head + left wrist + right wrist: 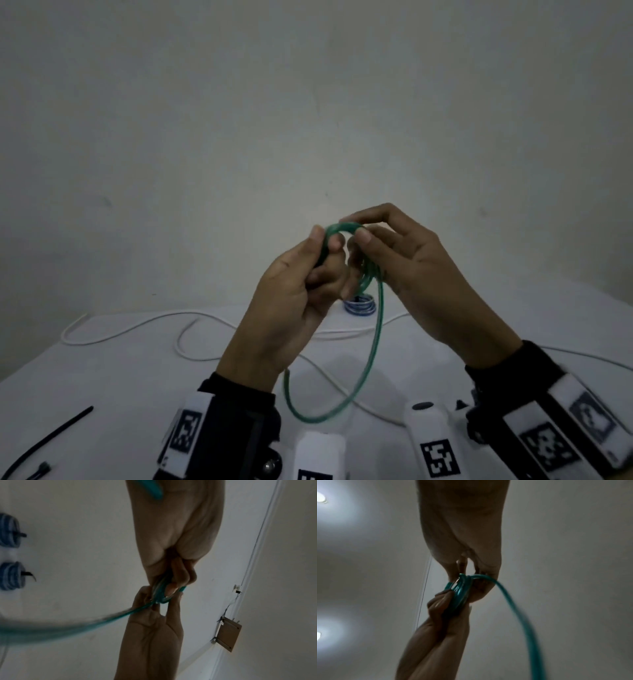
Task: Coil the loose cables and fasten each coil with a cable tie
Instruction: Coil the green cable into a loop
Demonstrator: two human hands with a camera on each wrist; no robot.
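Head view: coiling underway, left hand (291, 291) gripping green cable (373, 329) coil, right hand (411, 270) pinching its top; next, winding in hanging tail.

green cable (51, 627): trailing length motion-blurred in both wrist views | black cable tie (44, 442): cut off at lower-left edge | blue coil (359, 306): partly hidden behind left hand (294, 294) | white cable (137, 325): partly hidden behind hands
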